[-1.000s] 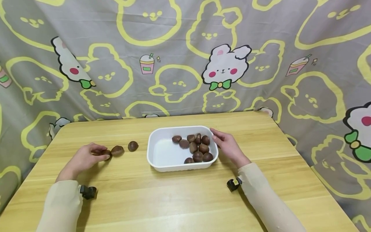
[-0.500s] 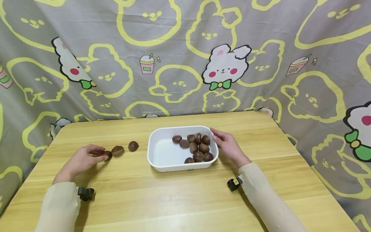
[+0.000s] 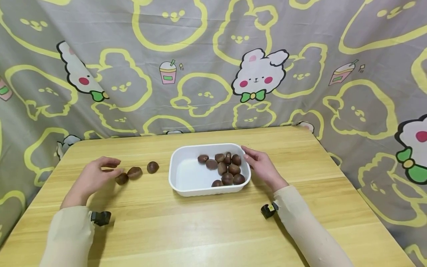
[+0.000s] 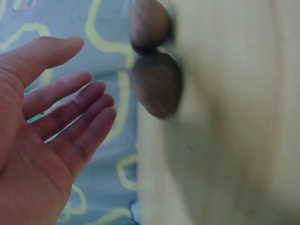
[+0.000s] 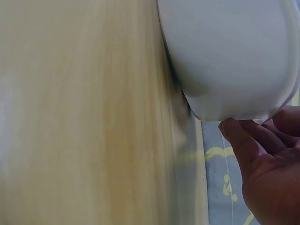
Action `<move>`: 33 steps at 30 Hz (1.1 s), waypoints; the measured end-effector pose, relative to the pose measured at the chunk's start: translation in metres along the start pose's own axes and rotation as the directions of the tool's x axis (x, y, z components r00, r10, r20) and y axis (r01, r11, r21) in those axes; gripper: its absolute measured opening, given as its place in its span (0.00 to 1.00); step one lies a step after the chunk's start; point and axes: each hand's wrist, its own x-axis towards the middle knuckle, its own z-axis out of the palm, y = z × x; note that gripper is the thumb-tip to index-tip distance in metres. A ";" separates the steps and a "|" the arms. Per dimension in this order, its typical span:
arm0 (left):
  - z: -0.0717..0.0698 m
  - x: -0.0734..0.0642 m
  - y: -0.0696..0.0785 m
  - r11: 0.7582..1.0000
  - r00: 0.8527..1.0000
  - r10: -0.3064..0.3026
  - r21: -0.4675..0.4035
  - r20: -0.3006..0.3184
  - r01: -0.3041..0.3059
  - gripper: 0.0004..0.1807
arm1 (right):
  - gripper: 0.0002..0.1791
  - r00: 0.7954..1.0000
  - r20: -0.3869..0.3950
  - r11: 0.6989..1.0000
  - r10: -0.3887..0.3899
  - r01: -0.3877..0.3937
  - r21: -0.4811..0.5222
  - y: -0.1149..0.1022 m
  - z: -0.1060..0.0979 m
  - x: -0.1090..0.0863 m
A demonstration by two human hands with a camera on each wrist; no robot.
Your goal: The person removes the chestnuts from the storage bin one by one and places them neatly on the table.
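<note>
Grey cloth [image 3: 203, 59] with yellow outlined animal faces hangs behind a wood-grain surface [image 3: 200, 230]; a white rabbit [image 3: 258, 76] with a green bow and small pink cups [image 3: 168, 73] are printed on it too. Near the middle of the surface stands a white tray [image 3: 188, 178], upright, with rounded corners. Ten brown chestnuts [image 3: 227, 178] can be counted inside, gathered mostly toward its right half.

Left of the tray, three more chestnuts lie on the surface in a slanting row. The nearest chestnut [image 3: 122, 178] touches the middle chestnut [image 3: 135, 173], and the far chestnut [image 3: 152, 167] sits just apart from them, closer to the tray.

The left hand [image 3: 93, 180] is beside the near end of this row. Its fingers [image 4: 89, 131] are relaxed and slightly bent, with a wide gap up to the thumb [image 4: 47, 54], and they have hold of nothing; the left wrist view shows them apart from the blurred chestnuts.

At the tray's right end, the right hand [image 3: 263, 170] holds the rim between thumb and fingers.

Both arms wear cream sleeves [image 3: 308, 226], and a small black device [image 3: 101, 218] sits at each wrist.
</note>
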 end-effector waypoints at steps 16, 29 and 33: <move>0.029 0.023 0.120 0.944 0.945 0.326 -0.047 -0.006 -0.326 0.12 | 0.24 1.000 0.001 1.000 0.001 -0.001 -0.008 -0.001 -0.001 0.001; 0.078 0.058 0.196 0.858 0.838 0.503 -0.005 0.210 -0.514 0.15 | 0.23 1.000 -0.002 1.000 0.010 -0.010 0.005 -0.005 0.000 0.002; 0.087 0.073 0.210 0.871 0.840 0.453 0.056 0.298 -0.489 0.17 | 0.23 1.000 -0.001 1.000 0.008 -0.008 0.018 -0.004 0.000 0.001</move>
